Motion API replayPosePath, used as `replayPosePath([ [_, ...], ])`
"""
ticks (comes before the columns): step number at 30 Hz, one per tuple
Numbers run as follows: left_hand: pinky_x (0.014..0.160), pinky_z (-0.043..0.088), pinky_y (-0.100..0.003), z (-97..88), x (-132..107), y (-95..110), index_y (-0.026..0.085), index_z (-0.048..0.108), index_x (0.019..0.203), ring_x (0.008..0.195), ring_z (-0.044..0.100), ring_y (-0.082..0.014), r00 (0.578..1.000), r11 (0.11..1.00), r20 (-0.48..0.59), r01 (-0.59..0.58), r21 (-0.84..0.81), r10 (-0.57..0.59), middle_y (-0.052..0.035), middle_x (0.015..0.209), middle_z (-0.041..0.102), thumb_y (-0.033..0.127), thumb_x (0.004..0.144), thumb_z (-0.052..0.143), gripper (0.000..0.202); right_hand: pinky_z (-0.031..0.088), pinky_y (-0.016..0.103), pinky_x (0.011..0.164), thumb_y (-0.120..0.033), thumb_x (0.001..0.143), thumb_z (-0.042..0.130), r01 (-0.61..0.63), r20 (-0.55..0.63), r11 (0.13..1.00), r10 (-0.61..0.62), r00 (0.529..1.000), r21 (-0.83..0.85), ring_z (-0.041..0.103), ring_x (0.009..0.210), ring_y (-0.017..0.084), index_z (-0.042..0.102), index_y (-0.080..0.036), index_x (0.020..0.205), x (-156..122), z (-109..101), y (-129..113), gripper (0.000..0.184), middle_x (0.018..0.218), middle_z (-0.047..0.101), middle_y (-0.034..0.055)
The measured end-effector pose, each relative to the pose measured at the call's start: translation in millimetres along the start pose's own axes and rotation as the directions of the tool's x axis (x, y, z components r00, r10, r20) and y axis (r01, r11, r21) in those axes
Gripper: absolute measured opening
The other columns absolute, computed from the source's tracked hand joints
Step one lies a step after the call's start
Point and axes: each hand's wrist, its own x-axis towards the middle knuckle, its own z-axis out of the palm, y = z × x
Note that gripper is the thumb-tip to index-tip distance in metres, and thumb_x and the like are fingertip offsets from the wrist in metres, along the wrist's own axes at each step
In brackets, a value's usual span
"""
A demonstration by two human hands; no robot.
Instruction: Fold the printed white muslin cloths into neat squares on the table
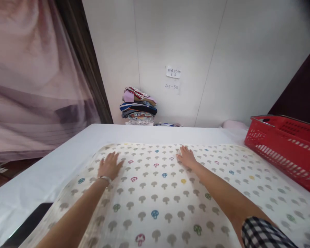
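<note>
Near: the checked sleeve [263,234] sits on the right forearm. Dark flat thing [31,224] at bottom left, just beside the cloth's left edge; can't tell what it is.

Mushroom-print cloth [158,193] lies flat on the white table [67,151], directly under both forearms and palms. Near edge is out of frame, so can't call its long axis. Faint line along the left forearm; fold or second layer, can't tell.

Left hand [110,167], bracelet [105,178] at the wrist: palm down on the cloth, fingers slightly apart, nothing clamped. It's the closer one to the left edge. Right hand [187,157]: also palm down, fingers slightly apart, thumb out, no grip visible. Fingertips just short of the far edge, closer to it than the left's.

Room: bare table past the far edge and along the left. Right side is tight, red basket [258,131] right by the cloth; contact unclear.

Behind the table: stack of folded clothes [138,106], then wall [196,41] with paper note [173,72].
</note>
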Motion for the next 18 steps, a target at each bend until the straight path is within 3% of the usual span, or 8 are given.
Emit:
replayPosePath([
  [2, 0.107, 0.011, -0.049, 12.4, 14, 12, 0.016, 0.034, 0.136, 0.134, 0.016, -0.0269, 0.997, 1.0, 0.079, 0.002, -0.011, -0.001, -0.0089, 0.146, 0.025, 0.055, 0.082, 0.03, 0.067, 0.003, 0.042, 0.107, -0.054, 0.087, 0.019, 0.01, -0.011, 1.0, -0.009, 1.0, 0.007, 0.002, 0.136, 0.021, 0.017, -0.011, 0.141, 9, 9, -2, 0.069, 0.149, 0.008, 0.0092],
  [5, 0.104, 0.011, -0.055, 27.5, 26, 4, 0.02, 0.03, 0.138, 0.135, 0.014, -0.0308, 0.967, 0.985, 0.202, 0.17, -0.042, -0.158, -0.0078, 0.148, 0.019, 0.066, 0.077, 0.025, 0.076, -0.002, 0.042, 0.107, -0.059, 0.085, 0.017, 0.035, -0.01, 0.999, -0.034, 0.999, 0.026, 0.001, 0.136, 0.021, 0.018, -0.014, 0.142, 12, 19, 0, 0.073, 0.149, 0.008, 0.0079],
  [9, 0.104, 0.01, -0.056, 34.5, 29, -14, 0.023, 0.028, 0.139, 0.135, 0.011, -0.0292, 0.963, 0.98, 0.204, 0.19, -0.054, -0.175, -0.0047, 0.149, 0.016, 0.067, 0.077, 0.02, 0.077, -0.001, 0.039, 0.108, -0.062, 0.084, 0.015, 0.07, 0.053, 0.993, -0.075, 0.996, 0.098, 0.001, 0.136, 0.019, 0.012, -0.018, 0.143, 12, 14, 16, 0.073, 0.15, 0.006, 0.0042],
  [14, 0.104, 0.011, -0.055, 28.4, 27, -11, 0.023, 0.024, 0.14, 0.136, 0.012, -0.0272, 0.96, 0.983, 0.219, 0.185, -0.015, -0.177, -0.0034, 0.149, 0.014, 0.065, 0.079, 0.018, 0.075, -0.001, 0.043, 0.107, -0.061, 0.084, 0.014, -0.055, 0.01, 0.998, 0.056, 0.998, -0.004, -0.002, 0.136, 0.021, 0.014, -0.018, 0.143, 18, 2, 62, 0.073, 0.15, 0.005, 0.0042],
  [18, 0.103, 0.01, -0.057, 26.8, 27, -11, 0.023, 0.022, 0.141, 0.136, 0.012, -0.0272, 0.958, 0.983, 0.227, 0.181, -0.003, -0.176, -0.0022, 0.149, 0.013, 0.063, 0.08, 0.018, 0.073, 0.0, 0.045, 0.107, -0.062, 0.084, 0.013, -0.055, -0.018, 0.998, 0.055, 0.998, -0.03, 0.0, 0.136, 0.021, 0.016, -0.02, 0.142, 23, 4, 81, 0.072, 0.15, 0.007, 0.0027],
])
